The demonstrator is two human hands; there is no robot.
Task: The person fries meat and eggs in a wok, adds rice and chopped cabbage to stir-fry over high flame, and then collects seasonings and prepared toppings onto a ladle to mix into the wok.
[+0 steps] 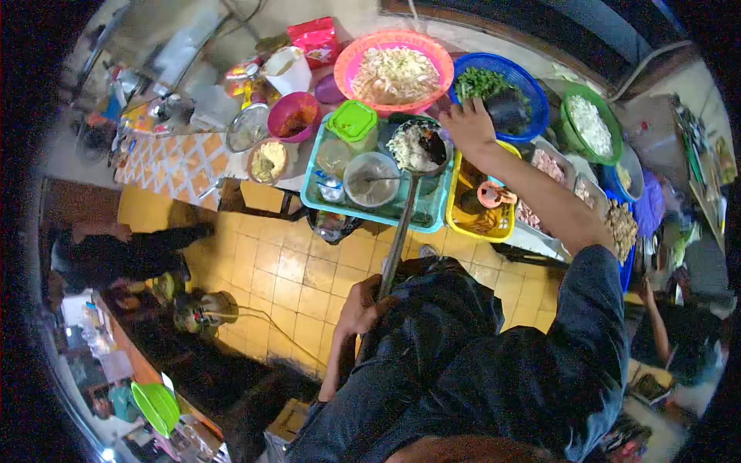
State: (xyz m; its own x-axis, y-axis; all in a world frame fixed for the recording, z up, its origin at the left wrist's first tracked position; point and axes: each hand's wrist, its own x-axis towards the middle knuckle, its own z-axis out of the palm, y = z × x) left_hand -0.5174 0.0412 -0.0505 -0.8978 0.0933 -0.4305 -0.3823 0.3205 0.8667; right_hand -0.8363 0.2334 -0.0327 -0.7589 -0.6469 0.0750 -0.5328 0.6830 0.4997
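My left hand (360, 307) is wrapped round the long handle of a ladle (400, 231). The ladle's round bowl, over the light-blue tray (310, 184), holds white shreds or grains and a dark sauce. My right arm stretches across the yellow basket (511, 224). With fingers apart, my right hand (471, 130) is at the near left rim of the blue basin (540, 91), close to chopped greens (478, 82). I see nothing held in it. Beside it stands a pink basin (347, 65) of pale shredded food (395, 75).
A white tub (372, 179) and a green-lidded container (353, 121) sit in the tray. Left of it are a magenta bowl (294, 116) and a bowl of yellow paste (268, 162). A green basin (596, 127) holds white pieces. Other people stand at left and right.
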